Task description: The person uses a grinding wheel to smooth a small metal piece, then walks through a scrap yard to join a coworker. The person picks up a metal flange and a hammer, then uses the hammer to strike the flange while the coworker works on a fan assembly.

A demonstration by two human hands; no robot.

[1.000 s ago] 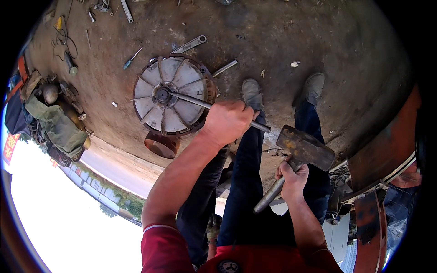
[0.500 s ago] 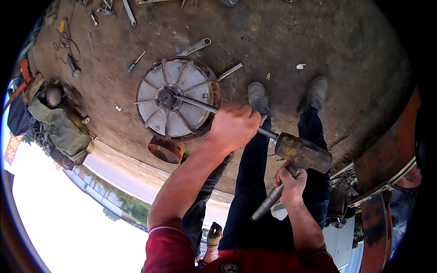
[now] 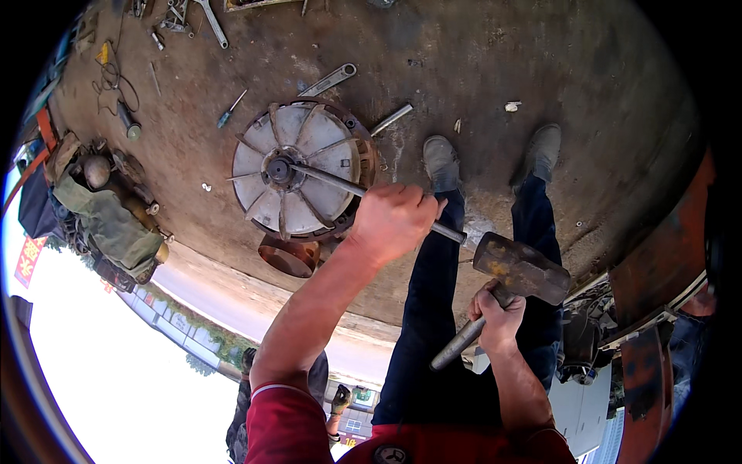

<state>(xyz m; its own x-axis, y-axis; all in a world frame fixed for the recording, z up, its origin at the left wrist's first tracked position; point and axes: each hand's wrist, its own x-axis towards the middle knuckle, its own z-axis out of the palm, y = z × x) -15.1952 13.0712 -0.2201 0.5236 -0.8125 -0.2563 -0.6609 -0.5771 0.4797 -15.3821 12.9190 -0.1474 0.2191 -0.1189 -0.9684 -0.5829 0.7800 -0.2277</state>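
Note:
My left hand [image 3: 396, 222] is wrapped round a long metal bar [image 3: 332, 180]. The bar's far end rests at the central hub [image 3: 280, 168] of a round, ribbed metal end cover [image 3: 255, 161], which lies on a larger rusty casing. In my right hand [image 3: 499, 315] is the handle, close to the head, of a sledgehammer [image 3: 522, 268]. Its blocky steel head is just off the bar's near end, with a small gap showing. What lies under the cover is hidden.
Around the cover lie a large wrench [image 3: 330, 80], a metal tube [image 3: 393, 120], a screwdriver [image 3: 231, 109] and a rusty ring [image 3: 289, 256]. A green cloth [image 3: 108, 220] covers machinery at left. Rusty panels [image 3: 657, 255] stand at right. Another person's gloved hand [image 3: 340, 398] shows near the lower edge.
The hammer head has shifted slightly right, away from the bar's near end. My left hand stays closed on the bar. The other person behind my left arm has moved left.

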